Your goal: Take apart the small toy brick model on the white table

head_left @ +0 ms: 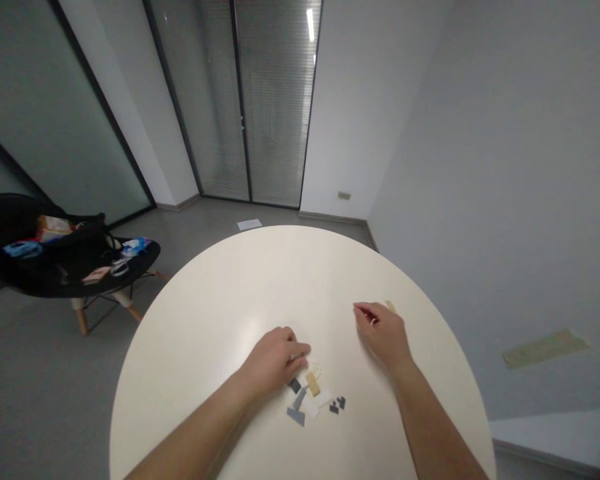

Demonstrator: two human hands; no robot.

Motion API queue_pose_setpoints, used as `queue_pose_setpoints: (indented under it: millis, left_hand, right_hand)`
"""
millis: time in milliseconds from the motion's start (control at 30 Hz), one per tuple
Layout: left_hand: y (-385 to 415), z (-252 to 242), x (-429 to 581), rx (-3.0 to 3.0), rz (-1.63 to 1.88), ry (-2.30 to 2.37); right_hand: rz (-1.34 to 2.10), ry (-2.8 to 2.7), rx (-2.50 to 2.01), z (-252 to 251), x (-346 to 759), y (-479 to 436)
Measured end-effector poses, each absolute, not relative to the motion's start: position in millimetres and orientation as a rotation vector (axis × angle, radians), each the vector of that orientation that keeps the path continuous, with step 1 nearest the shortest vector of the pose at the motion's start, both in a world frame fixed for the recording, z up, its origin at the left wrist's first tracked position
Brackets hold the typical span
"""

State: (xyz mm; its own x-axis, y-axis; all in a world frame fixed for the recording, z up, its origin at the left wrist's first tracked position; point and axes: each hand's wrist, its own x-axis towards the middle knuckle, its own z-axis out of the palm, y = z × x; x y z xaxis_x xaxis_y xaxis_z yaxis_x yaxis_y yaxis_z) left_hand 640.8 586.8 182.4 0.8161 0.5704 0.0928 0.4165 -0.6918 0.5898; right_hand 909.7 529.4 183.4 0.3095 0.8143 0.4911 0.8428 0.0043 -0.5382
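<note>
My left hand (pixel 276 361) is over the far left edge of a loose pile of small flat pieces, its thumb and forefinger apart with nothing visible between them. In the pile are a tan piece (pixel 313 383), grey pieces (pixel 296 417), white pieces (pixel 311 405) and a dark square piece (pixel 295 385). Several small dark pieces (pixel 335 407) lie just right of them. Farther right, my right hand (pixel 384 333) has its fingertips pinched together near the tabletop; whatever they hold is too small or hidden. Just behind that hand shows a narrow tan strip (pixel 391 306).
Everything lies on a round white table (pixel 205 300). At the left stands a black chair (pixel 70 267) with bags and small items on it. A white sheet (pixel 249 225) is on the floor beyond the table. A wall with a tape strip (pixel 545 348) rises on the right.
</note>
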Motion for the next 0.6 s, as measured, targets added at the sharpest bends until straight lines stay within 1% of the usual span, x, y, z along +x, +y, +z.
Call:
queue_pose_setpoints:
  millis: [167, 433, 500, 600]
  left_hand:
    - [584, 175, 648, 2.423, 0.405, 0.748]
    - [583, 177, 650, 2.348, 0.411, 0.785]
    - [583, 175, 650, 2.265, 0.42, 0.819]
    - [586, 173, 650, 1.979, 0.509, 0.864]
  right_hand:
    - [0.247, -1.757, -1.661, 184, 869, 529]
    - [0.487, -1.867, -1.615, 183, 851, 527]
    - [0.548, -1.872, -1.596, 184, 849, 526]
    - [0.591, -1.871, -1.57, 185, 845, 526]
